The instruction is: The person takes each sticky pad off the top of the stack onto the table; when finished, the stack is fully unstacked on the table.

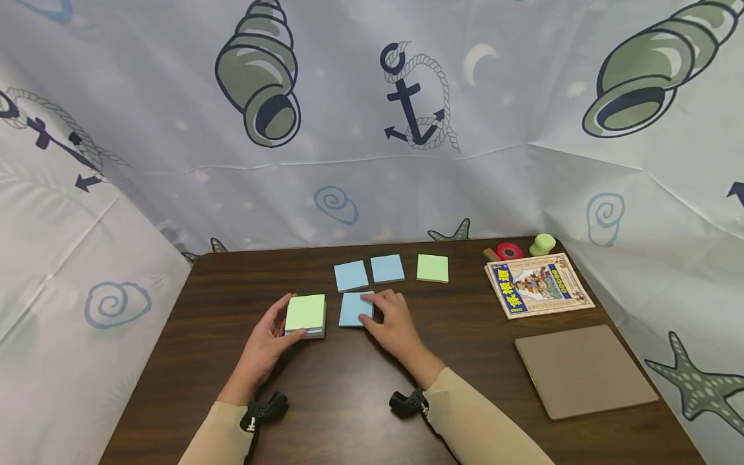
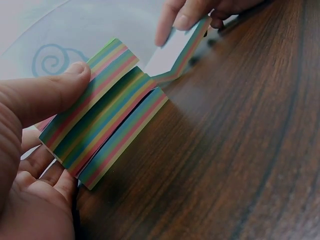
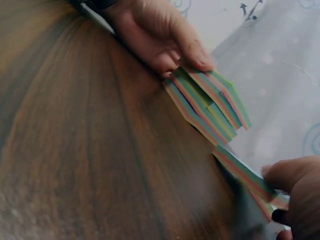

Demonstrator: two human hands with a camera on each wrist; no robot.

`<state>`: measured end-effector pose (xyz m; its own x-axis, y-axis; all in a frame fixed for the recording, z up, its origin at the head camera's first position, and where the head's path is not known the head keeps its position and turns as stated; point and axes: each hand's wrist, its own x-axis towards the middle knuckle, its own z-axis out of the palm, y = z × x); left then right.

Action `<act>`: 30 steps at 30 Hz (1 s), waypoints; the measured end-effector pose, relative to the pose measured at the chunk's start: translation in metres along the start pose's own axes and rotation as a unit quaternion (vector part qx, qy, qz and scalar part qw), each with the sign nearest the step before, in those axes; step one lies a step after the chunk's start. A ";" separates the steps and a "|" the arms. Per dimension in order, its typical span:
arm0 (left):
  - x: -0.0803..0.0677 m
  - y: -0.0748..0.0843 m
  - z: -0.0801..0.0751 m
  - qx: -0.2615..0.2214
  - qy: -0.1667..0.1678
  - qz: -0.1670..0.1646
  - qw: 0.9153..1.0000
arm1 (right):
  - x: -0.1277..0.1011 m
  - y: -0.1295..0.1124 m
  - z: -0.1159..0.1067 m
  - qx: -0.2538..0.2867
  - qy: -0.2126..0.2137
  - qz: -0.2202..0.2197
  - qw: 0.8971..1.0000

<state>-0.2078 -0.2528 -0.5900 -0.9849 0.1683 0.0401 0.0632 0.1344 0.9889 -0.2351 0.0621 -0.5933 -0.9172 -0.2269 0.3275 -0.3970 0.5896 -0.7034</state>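
On surface (image 1: pixel 232 290): left hand (image 1: pixel 264 342) clamps note pad (image 1: pixel 305 314) by its edges; right hand (image 1: pixel 391 321) presses blue note (image 1: pixel 354 309), fingers flat. Light, flimsy; likely lifts at an edge.

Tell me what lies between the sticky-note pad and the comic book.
In the head view, a blue note under the right hand, then bare table up to the comic book.

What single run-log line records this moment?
left hand: holds sticky-note pad | right hand: presses blue note onto table | three notes behind
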 end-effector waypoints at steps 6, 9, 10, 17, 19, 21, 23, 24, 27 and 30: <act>0.000 -0.001 0.000 -0.005 -0.002 -0.006 1.000 | -0.003 -0.004 0.001 -0.062 -0.024 -0.010 0.998; 0.001 0.000 0.000 -0.006 -0.003 -0.007 1.000 | -0.004 -0.007 0.000 -0.070 -0.028 -0.002 0.997; 0.001 0.000 0.000 -0.006 -0.002 -0.007 1.000 | -0.004 -0.007 0.000 -0.071 -0.028 -0.001 0.997; 0.001 -0.002 0.002 0.000 0.001 -0.002 1.000 | -0.004 -0.004 0.000 -0.043 -0.024 0.017 0.999; 0.002 -0.003 0.003 0.003 -0.001 -0.002 1.000 | -0.005 -0.003 -0.001 -0.028 -0.020 0.030 0.999; 0.002 -0.003 0.004 0.003 -0.005 -0.001 1.000 | -0.006 -0.002 -0.001 -0.013 -0.015 0.040 0.999; 0.002 -0.002 0.004 0.002 -0.006 0.000 1.000 | -0.006 -0.002 -0.001 -0.004 -0.011 0.041 0.999; 0.001 -0.002 0.004 0.004 -0.004 0.002 1.000 | -0.005 -0.003 -0.001 -0.002 -0.011 0.039 0.999; 0.000 0.001 0.002 0.008 -0.001 0.003 1.000 | -0.003 -0.007 -0.001 0.008 -0.004 0.027 1.000; -0.001 0.001 0.000 0.010 0.004 -0.008 1.000 | 0.000 -0.015 0.001 0.035 -0.003 0.017 0.999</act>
<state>-0.2063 -0.2528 -0.5890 -0.9870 0.1585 0.0255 0.0507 0.1573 0.9862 -0.2288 0.0524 -0.5835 -0.9304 -0.2120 0.2992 -0.3666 0.5414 -0.7566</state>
